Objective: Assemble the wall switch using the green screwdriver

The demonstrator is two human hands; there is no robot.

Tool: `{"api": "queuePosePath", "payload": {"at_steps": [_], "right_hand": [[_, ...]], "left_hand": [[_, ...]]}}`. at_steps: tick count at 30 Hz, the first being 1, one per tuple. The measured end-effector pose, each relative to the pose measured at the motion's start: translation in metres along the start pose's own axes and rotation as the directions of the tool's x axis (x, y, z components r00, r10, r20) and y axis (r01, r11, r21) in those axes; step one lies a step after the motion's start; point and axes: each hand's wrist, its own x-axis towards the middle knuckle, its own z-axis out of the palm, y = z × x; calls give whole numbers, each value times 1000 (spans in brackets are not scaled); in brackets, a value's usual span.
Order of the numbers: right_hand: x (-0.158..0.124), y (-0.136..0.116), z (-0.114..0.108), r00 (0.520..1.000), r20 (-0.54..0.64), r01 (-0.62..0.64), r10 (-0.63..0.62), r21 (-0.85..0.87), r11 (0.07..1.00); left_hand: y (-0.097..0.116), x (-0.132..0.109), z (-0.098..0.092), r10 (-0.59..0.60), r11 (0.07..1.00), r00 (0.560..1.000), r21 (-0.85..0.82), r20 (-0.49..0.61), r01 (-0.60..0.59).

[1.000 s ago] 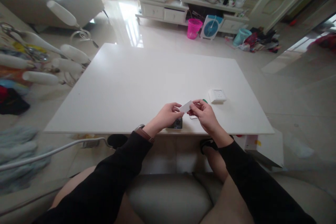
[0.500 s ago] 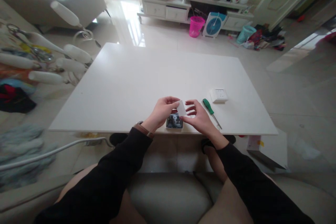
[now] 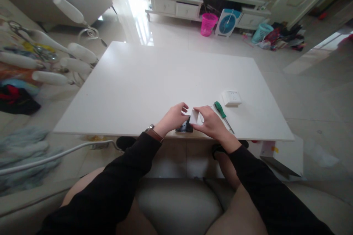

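My right hand (image 3: pixel 208 119) pinches a small white plate (image 3: pixel 194 116) between thumb and fingers, tilted on edge. Beside it my left hand (image 3: pixel 176 116) is open, its fingers curved and apart, with the thumb close to the plate. Below both hands, at the table's near edge, lies a socket box (image 3: pixel 184 129) with its dark inside showing; my left hand partly covers it. Just right of my right hand is a screwdriver (image 3: pixel 220 109) with a green handle, its shaft pointing toward me. Behind that stands a white wall socket (image 3: pixel 232 97) on a raised box.
The white table (image 3: pixel 149 80) spans the view in front of me. A lamp with white arms (image 3: pixel 79 53) reaches near its left edge. Across the floor stand a pink basket (image 3: pixel 209 25), a blue fan (image 3: pixel 227 22) and a low cabinet (image 3: pixel 173 5). A white box (image 3: pixel 286 154) sits below the table's right corner.
The white plate has passed from my left hand to my right, and my left fingers have come off it. The view has shifted slightly.
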Motion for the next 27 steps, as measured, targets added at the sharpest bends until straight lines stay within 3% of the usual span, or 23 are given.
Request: {"api": "queuePosePath", "payload": {"at_steps": [3, 6, 16, 27], "right_hand": [[0, 12, 3, 997, 55, -44, 47, -54, 998], [0, 15, 9, 989, 143, -29, 36, -52, 998], [2, -3, 22, 949, 315, 13, 13, -82, 997], [2, -1, 27, 956, 292, -3, 37, -116, 993]], "left_hand": [[-13, -4, -1, 84, 884, 994, 455, 73, -108], [-24, -7, 2, 30, 752, 984, 645, 177, -139], [-29, -7, 4, 6, 704, 981, 696, 193, -141], [-21, -10, 3, -7, 687, 981, 714, 193, -136]]}}
